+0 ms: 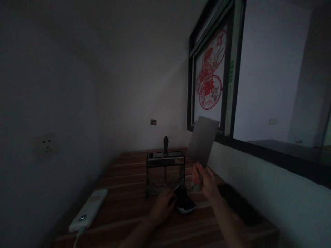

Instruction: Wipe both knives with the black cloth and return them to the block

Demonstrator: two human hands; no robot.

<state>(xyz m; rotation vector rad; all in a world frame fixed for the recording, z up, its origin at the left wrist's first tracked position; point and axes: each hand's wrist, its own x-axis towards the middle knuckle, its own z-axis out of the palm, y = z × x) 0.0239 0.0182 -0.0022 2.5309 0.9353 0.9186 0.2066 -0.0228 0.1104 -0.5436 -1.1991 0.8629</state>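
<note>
My right hand (205,181) is raised on the right, its fingers closed on the lower edge of a flat grey sheet (204,139) that stands up tilted. Low in the middle, my left hand (162,206) has curled fingers at the left edge of a small black pouch (184,201) with a pale rim, and seems to pinch it. Just beyond both hands stands a clear box with a black frame (166,161), topped by an upright black handle (166,144). A small, unclear object (196,187) lies beside the box, partly behind my right hand.
A white power bank (89,210) with a cable lies at the left of the wood-grain table (121,206). On the right, a dark flat object (240,203) lies along the wall below a black-framed window (230,137). A socket (46,144) is on the left wall.
</note>
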